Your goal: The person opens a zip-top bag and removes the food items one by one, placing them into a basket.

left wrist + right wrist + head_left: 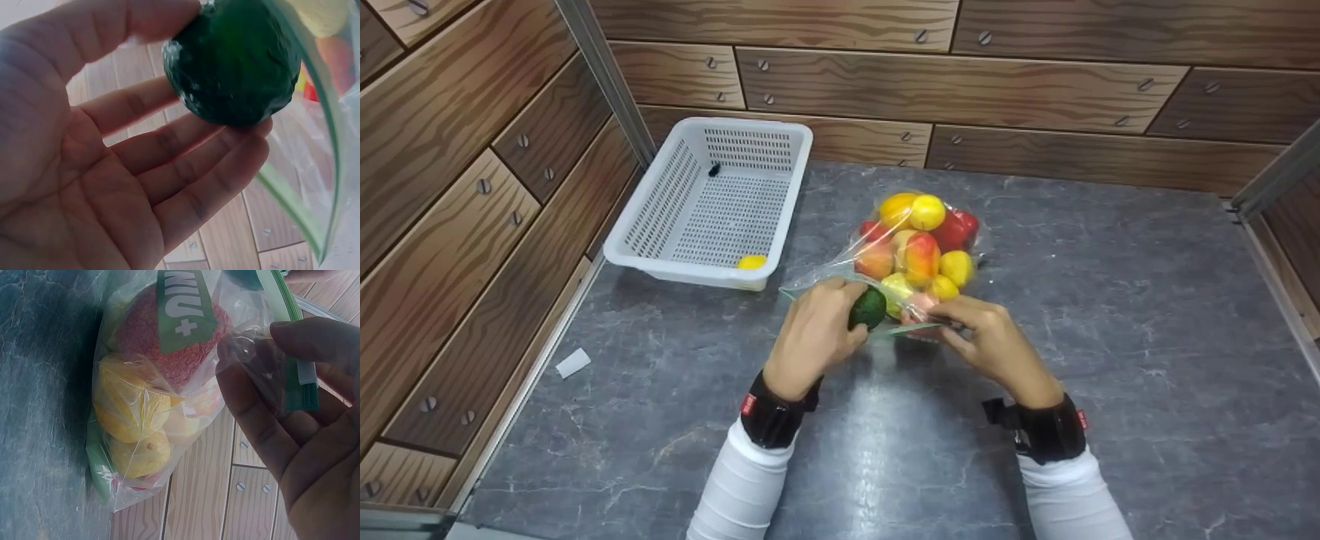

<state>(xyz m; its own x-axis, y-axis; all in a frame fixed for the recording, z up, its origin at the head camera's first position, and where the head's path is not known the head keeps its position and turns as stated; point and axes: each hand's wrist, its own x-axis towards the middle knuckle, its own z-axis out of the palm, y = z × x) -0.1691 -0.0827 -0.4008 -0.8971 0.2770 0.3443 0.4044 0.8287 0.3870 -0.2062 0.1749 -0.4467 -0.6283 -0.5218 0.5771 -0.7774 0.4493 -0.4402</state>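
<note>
My left hand (819,330) holds a dark green, bumpy avocado (233,62) between thumb and fingertips, right at the mouth of a clear zip bag (194,391). The bag's green zip edge (323,84) runs just beyond the avocado in the left wrist view. On the other side of the mouth, my right hand (997,341) pinches the bag's edge near the zip slider (306,374). Inside the bag lie several fruits: a red-yellow mango (921,256), lemons (130,402), a rough pinkish-red round fruit (169,337) and a shiny red one (958,229).
A white perforated basket (799,195) stands at the back left, with a yellow fruit (751,262) in its near corner and a small black item (715,170) at its far end. A white paper scrap (574,363) lies on the grey table (1147,337). Wood-patterned walls (960,82) enclose it.
</note>
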